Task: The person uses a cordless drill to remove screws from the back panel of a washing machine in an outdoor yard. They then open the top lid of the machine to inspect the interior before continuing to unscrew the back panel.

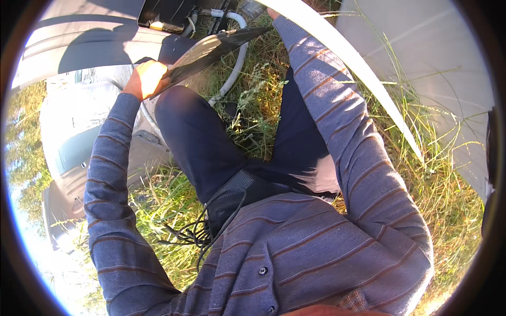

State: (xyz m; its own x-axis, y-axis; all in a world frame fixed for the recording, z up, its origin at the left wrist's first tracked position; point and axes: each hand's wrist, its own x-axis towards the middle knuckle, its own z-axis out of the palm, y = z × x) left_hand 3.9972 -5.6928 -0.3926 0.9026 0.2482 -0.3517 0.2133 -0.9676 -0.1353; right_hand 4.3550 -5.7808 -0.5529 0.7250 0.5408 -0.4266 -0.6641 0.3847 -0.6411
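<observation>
Up at the left, my left hand (146,80) is closed round the near end of a dark, flat, thin panel (208,55). The panel slants up to the right, and sunlight falls across part of its surface. Its exact kind I cannot make out. My right arm reaches up to the top of the picture, where only a sliver of my right hand (272,13) shows beside a grey metallic part (253,9). The fingers of that hand are hidden at the picture's edge and by a pale curved panel edge (358,58).
A black box-like housing (166,15) and a pale grey hose (238,66) lie beyond my knees. White bodywork (79,47) spans the upper left. A large pale panel (437,47) stands at right. Grass (258,105) grows between my legs; a dark mesh pouch with cords (224,203) hangs at my waist.
</observation>
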